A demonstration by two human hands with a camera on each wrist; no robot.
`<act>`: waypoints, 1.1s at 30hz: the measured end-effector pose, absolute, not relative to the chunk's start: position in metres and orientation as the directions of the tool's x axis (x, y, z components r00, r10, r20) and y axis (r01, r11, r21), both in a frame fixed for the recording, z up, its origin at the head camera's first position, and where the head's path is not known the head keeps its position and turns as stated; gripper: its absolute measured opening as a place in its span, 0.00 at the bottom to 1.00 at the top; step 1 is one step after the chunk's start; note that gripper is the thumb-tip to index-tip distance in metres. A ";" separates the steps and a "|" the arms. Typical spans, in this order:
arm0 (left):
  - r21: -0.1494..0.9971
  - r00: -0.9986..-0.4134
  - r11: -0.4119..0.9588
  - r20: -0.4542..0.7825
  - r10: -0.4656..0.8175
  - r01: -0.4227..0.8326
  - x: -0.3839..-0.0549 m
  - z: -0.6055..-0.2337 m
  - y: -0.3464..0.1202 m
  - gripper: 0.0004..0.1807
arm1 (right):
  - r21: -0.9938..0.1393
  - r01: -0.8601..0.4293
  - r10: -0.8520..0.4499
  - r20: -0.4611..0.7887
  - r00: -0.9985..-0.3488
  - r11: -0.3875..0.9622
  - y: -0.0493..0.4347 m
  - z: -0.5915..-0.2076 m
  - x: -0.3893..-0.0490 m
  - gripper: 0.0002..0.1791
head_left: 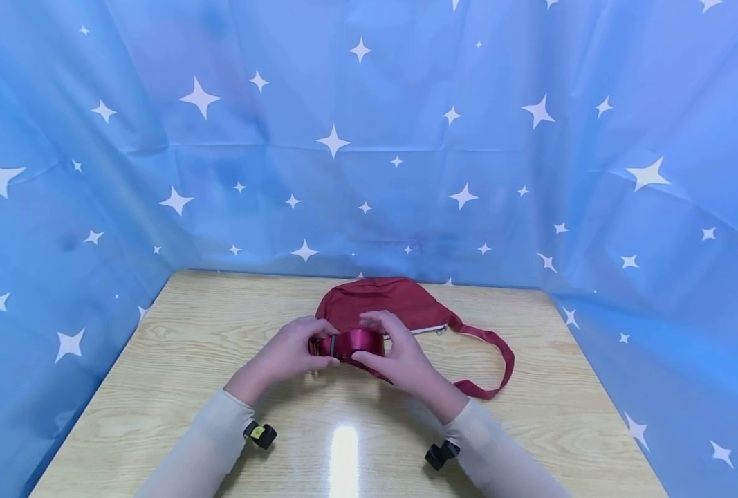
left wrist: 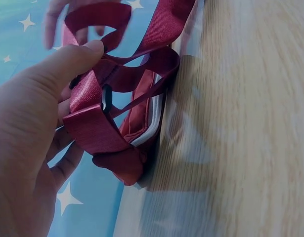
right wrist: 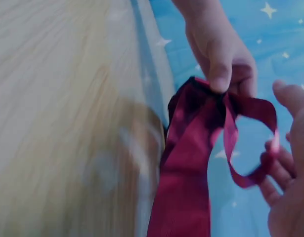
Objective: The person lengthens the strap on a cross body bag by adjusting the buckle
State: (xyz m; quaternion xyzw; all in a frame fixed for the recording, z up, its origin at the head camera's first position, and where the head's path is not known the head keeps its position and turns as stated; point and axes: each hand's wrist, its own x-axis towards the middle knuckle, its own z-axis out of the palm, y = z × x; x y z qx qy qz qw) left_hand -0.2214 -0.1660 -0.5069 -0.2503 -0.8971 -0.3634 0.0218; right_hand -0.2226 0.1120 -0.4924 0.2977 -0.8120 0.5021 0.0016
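A dark red waist bag (head_left: 377,301) with a white-edged zipper lies toward the back of the table. Its red strap is raised in front of it, with a black slider (left wrist: 107,98) on the webbing. My left hand (head_left: 294,348) pinches the strap near the slider between thumb and fingers. To the right, a loop of strap (right wrist: 258,108) stands out from that grip. My right hand (head_left: 400,351) is around this loop with fingers spread. In the right wrist view its fingers touch the loop's outer side, while the thumb stays apart from it.
More of the strap (head_left: 507,356) curves across the wooden table (head_left: 176,360) to the right of the bag. Blue star-patterned cloth (head_left: 369,173) hangs behind the table and on both sides. Each sleeve carries a small black wrist camera (head_left: 260,435).
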 end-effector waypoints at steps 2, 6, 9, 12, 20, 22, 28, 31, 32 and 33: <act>0.643 -0.877 0.613 0.218 0.428 0.459 -0.222 -0.507 -0.166 0.23 | -0.808 -0.464 -0.471 0.271 -0.840 0.363 0.122 -0.496 -0.222 0.34; 0.647 -0.881 0.614 0.214 0.422 0.451 -0.221 -0.506 -0.166 0.23 | -0.771 -0.396 -0.435 0.172 -0.884 0.499 0.139 -0.503 -0.218 0.29; 0.650 -0.881 0.612 0.214 0.421 0.450 -0.221 -0.507 -0.167 0.23 | -0.707 -0.370 -0.424 0.109 -0.899 0.603 0.146 -0.512 -0.213 0.27; 0.647 -0.880 0.613 0.217 0.423 0.454 -0.222 -0.508 -0.168 0.22 | -0.625 -0.390 -0.433 0.092 -0.897 0.676 0.147 -0.520 -0.207 0.21; 0.646 -0.886 0.623 0.201 0.419 0.441 -0.223 -0.510 -0.168 0.22 | -0.559 -0.429 -0.406 0.173 -0.897 0.709 0.148 -0.520 -0.207 0.08; 0.640 -0.886 0.630 0.198 0.418 0.440 -0.223 -0.510 -0.170 0.22 | -0.543 -0.432 -0.394 0.193 -0.899 0.720 0.151 -0.520 -0.210 0.07; 0.644 -0.886 0.625 0.205 0.416 0.442 -0.224 -0.512 -0.173 0.22 | -0.482 -0.397 -0.351 0.187 -0.917 0.781 0.169 -0.522 -0.223 0.06; 0.658 -0.891 0.618 0.201 0.407 0.431 -0.225 -0.512 -0.174 0.22 | -0.448 -0.365 -0.327 0.164 -0.931 0.816 0.181 -0.523 -0.229 0.06; 0.660 -0.892 0.617 0.200 0.406 0.428 -0.225 -0.512 -0.175 0.22 | -0.435 -0.356 -0.320 0.156 -0.934 0.827 0.184 -0.524 -0.230 0.06; 0.661 -0.893 0.618 0.197 0.405 0.426 -0.226 -0.512 -0.175 0.21 | -0.423 -0.349 -0.315 0.149 -0.937 0.836 0.187 -0.525 -0.232 0.05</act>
